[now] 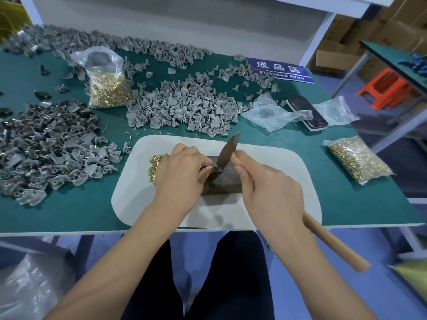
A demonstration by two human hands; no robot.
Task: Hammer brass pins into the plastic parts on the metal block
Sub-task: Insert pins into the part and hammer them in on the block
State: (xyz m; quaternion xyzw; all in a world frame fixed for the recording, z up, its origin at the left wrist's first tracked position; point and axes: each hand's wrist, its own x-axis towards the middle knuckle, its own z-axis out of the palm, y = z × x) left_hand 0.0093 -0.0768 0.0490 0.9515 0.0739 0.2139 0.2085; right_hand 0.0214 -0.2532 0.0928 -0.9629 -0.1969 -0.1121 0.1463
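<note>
While our left hand [180, 172] curls its fingers round a small plastic part [206, 173] and pins it to the near-left top of the metal block [225, 181], our right hand [265, 188] grips the wooden handle of the hammer [227, 151] close under the head. That head is dark and worn, its narrow peen pointing up and away, its lower face down on the part; whether it touches a pin we cannot tell. Our block is a dull brown-grey slab lying in the middle of a white mat [265, 155], which sits at the near edge of the green table [335, 199]. Loose brass pins [156, 163] lie on the mat just left of our left hand. Past the mat's far edge a heap of grey parts [184, 105] crowds close, and a darker heap [48, 148] fills the left. Bare mat lies to the right of the block, with a bag of pins [357, 161] further right, near the table's edge. Our hammer handle juts back past the table's near edge.
</note>
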